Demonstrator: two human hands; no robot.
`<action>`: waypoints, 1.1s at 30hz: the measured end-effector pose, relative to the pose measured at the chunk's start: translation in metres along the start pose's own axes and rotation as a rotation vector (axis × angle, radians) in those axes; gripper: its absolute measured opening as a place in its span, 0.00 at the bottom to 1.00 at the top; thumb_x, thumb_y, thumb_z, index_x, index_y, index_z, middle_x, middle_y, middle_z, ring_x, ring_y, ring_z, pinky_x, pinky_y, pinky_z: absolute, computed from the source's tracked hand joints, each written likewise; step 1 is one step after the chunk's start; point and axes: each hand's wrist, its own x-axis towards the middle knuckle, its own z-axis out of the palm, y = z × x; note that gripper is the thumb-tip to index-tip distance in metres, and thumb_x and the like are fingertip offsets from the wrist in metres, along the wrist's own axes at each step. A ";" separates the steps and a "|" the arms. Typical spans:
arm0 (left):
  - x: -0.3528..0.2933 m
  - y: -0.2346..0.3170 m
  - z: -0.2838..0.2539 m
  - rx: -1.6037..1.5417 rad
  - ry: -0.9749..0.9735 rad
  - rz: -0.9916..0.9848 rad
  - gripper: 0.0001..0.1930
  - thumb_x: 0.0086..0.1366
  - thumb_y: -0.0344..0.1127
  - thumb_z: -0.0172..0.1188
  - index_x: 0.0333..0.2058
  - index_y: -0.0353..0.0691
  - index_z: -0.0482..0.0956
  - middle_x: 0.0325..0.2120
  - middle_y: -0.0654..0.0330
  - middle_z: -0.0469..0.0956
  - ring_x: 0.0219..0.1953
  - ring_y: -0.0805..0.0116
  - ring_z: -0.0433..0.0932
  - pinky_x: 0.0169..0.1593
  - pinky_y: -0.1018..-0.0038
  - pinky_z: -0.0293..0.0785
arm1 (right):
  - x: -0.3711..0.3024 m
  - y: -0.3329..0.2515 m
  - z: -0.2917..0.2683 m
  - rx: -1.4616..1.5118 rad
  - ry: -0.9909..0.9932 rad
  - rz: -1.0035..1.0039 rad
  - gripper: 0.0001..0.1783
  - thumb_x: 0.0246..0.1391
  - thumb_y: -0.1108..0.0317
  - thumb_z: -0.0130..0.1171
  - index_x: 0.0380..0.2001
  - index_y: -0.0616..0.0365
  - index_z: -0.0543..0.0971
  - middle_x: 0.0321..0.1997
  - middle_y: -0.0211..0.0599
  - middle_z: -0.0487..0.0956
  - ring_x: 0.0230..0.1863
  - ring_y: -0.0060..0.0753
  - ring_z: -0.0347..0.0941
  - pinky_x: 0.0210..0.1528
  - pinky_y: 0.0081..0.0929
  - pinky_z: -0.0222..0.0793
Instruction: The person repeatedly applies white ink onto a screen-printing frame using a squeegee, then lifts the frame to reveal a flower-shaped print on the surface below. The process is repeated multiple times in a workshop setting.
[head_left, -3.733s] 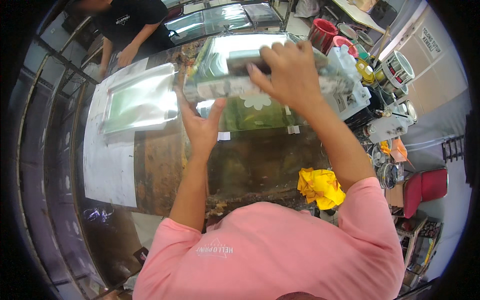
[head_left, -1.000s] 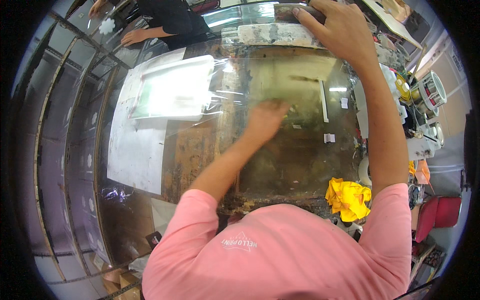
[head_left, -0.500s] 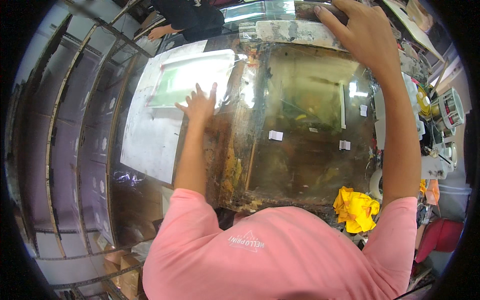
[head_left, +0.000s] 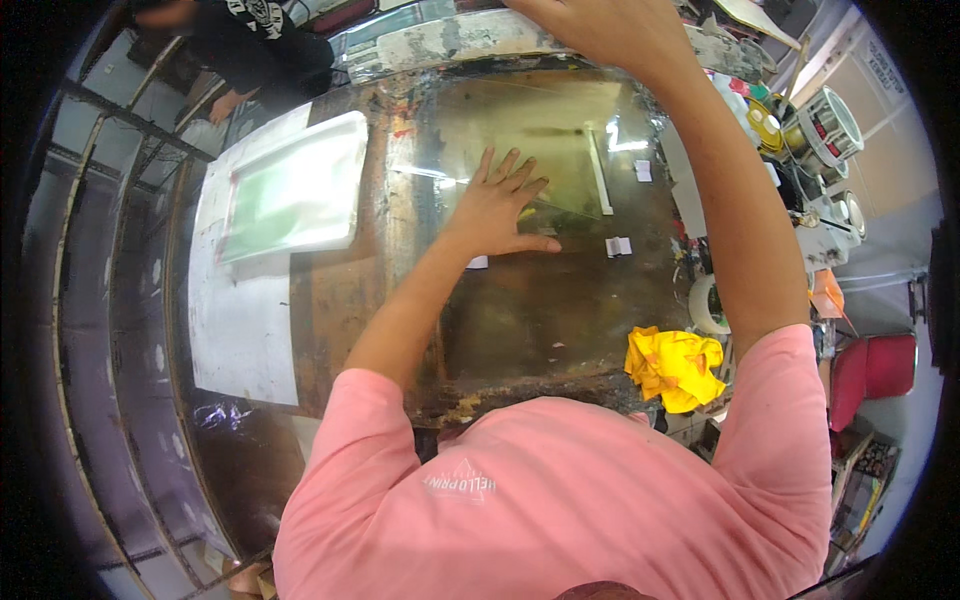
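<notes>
From where I stand, the person in the pink shirt point(head_left: 560, 490) is leaning over a stained desk point(head_left: 342, 310) with both arms stretched forward. The left hand point(head_left: 500, 207) is wide open, palm down, its fingers fanned out over a glassy, dark greenish panel point(head_left: 530, 325) in the desk; whether the palm presses on it or floats just above, I can't tell. The right hand point(head_left: 610, 38) is up at the far side, overlapping a long paint-smeared frame edge point(head_left: 450, 46) beyond the left hand. Its fingertips are cut off from sight, so I can't say whether they grip anything.

To the right of the left hand, a thin white strip point(head_left: 598, 170) lies on the panel, with two small white tabs point(head_left: 619, 246) further right; another pale scrap point(head_left: 478, 262) peeks out by the left wrist. Well to the left of that hand rests a shiny white-edged sheet with a green-tinted middle point(head_left: 292, 190), partly over a big sheet of white paper point(head_left: 240, 335).

Nearer the body than the right hand, beside its forearm, sit a crumpled yellow cloth point(head_left: 675, 368) and a pale ring-shaped roll point(head_left: 700, 308). Metal cans point(head_left: 825, 125) crowd to the right of that forearm. Off beyond the left hand, a co-worker in a dark top point(head_left: 265, 55) bends forward.
</notes>
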 end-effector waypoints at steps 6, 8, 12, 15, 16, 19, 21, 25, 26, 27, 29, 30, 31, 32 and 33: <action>0.019 0.080 0.049 -0.121 0.179 -0.247 0.63 0.58 0.88 0.49 0.74 0.35 0.66 0.77 0.40 0.55 0.79 0.35 0.51 0.80 0.40 0.36 | -0.003 0.000 0.004 0.014 0.073 -0.041 0.33 0.63 0.41 0.54 0.29 0.65 0.86 0.32 0.55 0.86 0.40 0.58 0.83 0.51 0.53 0.71; 0.019 0.105 0.058 -0.111 0.203 -0.291 0.63 0.59 0.88 0.47 0.74 0.34 0.66 0.78 0.39 0.54 0.79 0.34 0.52 0.79 0.35 0.33 | 0.001 0.002 0.004 0.025 0.079 -0.055 0.33 0.63 0.42 0.54 0.29 0.66 0.86 0.32 0.56 0.86 0.40 0.58 0.83 0.52 0.53 0.71; 0.016 0.136 0.059 -0.155 0.212 -0.282 0.64 0.58 0.89 0.45 0.71 0.32 0.69 0.75 0.39 0.59 0.78 0.33 0.52 0.75 0.25 0.27 | 0.007 0.003 0.004 -0.027 0.059 -0.010 0.34 0.63 0.41 0.52 0.27 0.66 0.86 0.31 0.58 0.85 0.39 0.59 0.83 0.51 0.53 0.72; 0.015 0.142 0.049 -0.145 0.209 -0.281 0.64 0.57 0.89 0.45 0.71 0.33 0.70 0.75 0.39 0.60 0.77 0.34 0.55 0.74 0.24 0.26 | 0.007 0.003 0.004 0.000 0.030 -0.006 0.34 0.62 0.41 0.51 0.27 0.65 0.86 0.30 0.57 0.85 0.38 0.59 0.83 0.50 0.52 0.73; 0.015 0.143 0.047 -0.139 0.207 -0.285 0.64 0.56 0.90 0.46 0.71 0.34 0.70 0.75 0.40 0.60 0.77 0.35 0.55 0.75 0.25 0.25 | 0.007 0.002 0.003 0.003 0.032 -0.009 0.34 0.62 0.41 0.51 0.27 0.65 0.86 0.30 0.57 0.85 0.37 0.59 0.83 0.50 0.52 0.73; 0.013 0.144 0.045 -0.152 0.197 -0.292 0.64 0.55 0.90 0.46 0.71 0.36 0.71 0.74 0.40 0.61 0.77 0.36 0.56 0.75 0.25 0.25 | 0.004 0.001 0.002 0.008 0.040 -0.012 0.33 0.62 0.42 0.51 0.27 0.65 0.86 0.29 0.56 0.85 0.37 0.58 0.83 0.49 0.51 0.74; 0.013 0.144 0.046 -0.157 0.184 -0.298 0.64 0.55 0.90 0.47 0.71 0.37 0.71 0.74 0.40 0.61 0.77 0.36 0.56 0.75 0.25 0.25 | 0.004 -0.001 -0.001 0.003 0.041 -0.014 0.33 0.62 0.42 0.51 0.27 0.64 0.86 0.29 0.56 0.85 0.36 0.58 0.83 0.49 0.51 0.74; 0.011 0.143 0.049 -0.138 0.182 -0.327 0.63 0.55 0.91 0.47 0.71 0.38 0.72 0.75 0.40 0.60 0.78 0.36 0.54 0.76 0.26 0.26 | 0.005 -0.005 -0.008 0.028 -0.064 0.047 0.33 0.62 0.42 0.51 0.28 0.64 0.86 0.28 0.56 0.85 0.36 0.57 0.83 0.49 0.51 0.74; 0.011 0.143 0.050 -0.132 0.192 -0.335 0.63 0.55 0.91 0.47 0.71 0.38 0.71 0.75 0.39 0.60 0.78 0.36 0.54 0.76 0.27 0.26 | 0.006 -0.006 -0.008 0.030 -0.082 0.073 0.33 0.62 0.42 0.51 0.28 0.64 0.86 0.28 0.56 0.85 0.36 0.57 0.83 0.48 0.51 0.74; 0.011 0.143 0.050 -0.133 0.192 -0.336 0.63 0.55 0.91 0.47 0.71 0.38 0.71 0.75 0.39 0.59 0.78 0.36 0.53 0.76 0.27 0.26 | 0.006 -0.008 -0.008 0.032 -0.100 0.099 0.33 0.62 0.42 0.51 0.28 0.64 0.86 0.28 0.56 0.85 0.35 0.57 0.83 0.48 0.51 0.74; 0.011 0.143 0.050 -0.125 0.187 -0.336 0.63 0.55 0.90 0.47 0.72 0.38 0.71 0.76 0.38 0.59 0.79 0.35 0.53 0.76 0.28 0.27 | 0.006 -0.009 -0.006 0.021 -0.054 0.080 0.33 0.61 0.42 0.51 0.27 0.65 0.86 0.28 0.56 0.84 0.35 0.57 0.83 0.47 0.51 0.75; 0.011 0.143 0.050 -0.142 0.185 -0.332 0.63 0.55 0.90 0.47 0.72 0.38 0.70 0.76 0.38 0.59 0.79 0.35 0.53 0.76 0.28 0.27 | 0.005 -0.008 -0.005 0.015 -0.031 0.071 0.33 0.61 0.42 0.52 0.26 0.65 0.86 0.28 0.57 0.84 0.34 0.57 0.83 0.46 0.51 0.75; 0.011 0.143 0.050 -0.148 0.181 -0.331 0.63 0.55 0.90 0.47 0.72 0.38 0.70 0.75 0.38 0.59 0.78 0.35 0.53 0.76 0.28 0.27 | 0.004 -0.007 -0.004 0.019 -0.001 0.045 0.33 0.61 0.42 0.52 0.26 0.65 0.86 0.28 0.57 0.84 0.34 0.58 0.82 0.46 0.51 0.75; 0.011 0.142 0.050 -0.145 0.186 -0.331 0.63 0.55 0.90 0.48 0.72 0.38 0.69 0.75 0.37 0.59 0.78 0.34 0.53 0.76 0.28 0.27 | 0.003 -0.006 -0.002 0.023 0.028 0.019 0.33 0.61 0.42 0.53 0.25 0.66 0.85 0.28 0.57 0.84 0.34 0.58 0.82 0.45 0.52 0.75; 0.011 0.142 0.051 -0.154 0.184 -0.324 0.63 0.55 0.90 0.48 0.72 0.38 0.69 0.75 0.37 0.59 0.78 0.34 0.53 0.77 0.29 0.28 | 0.002 -0.005 -0.001 0.026 0.058 -0.007 0.34 0.61 0.42 0.53 0.25 0.66 0.85 0.27 0.58 0.84 0.34 0.58 0.82 0.44 0.52 0.75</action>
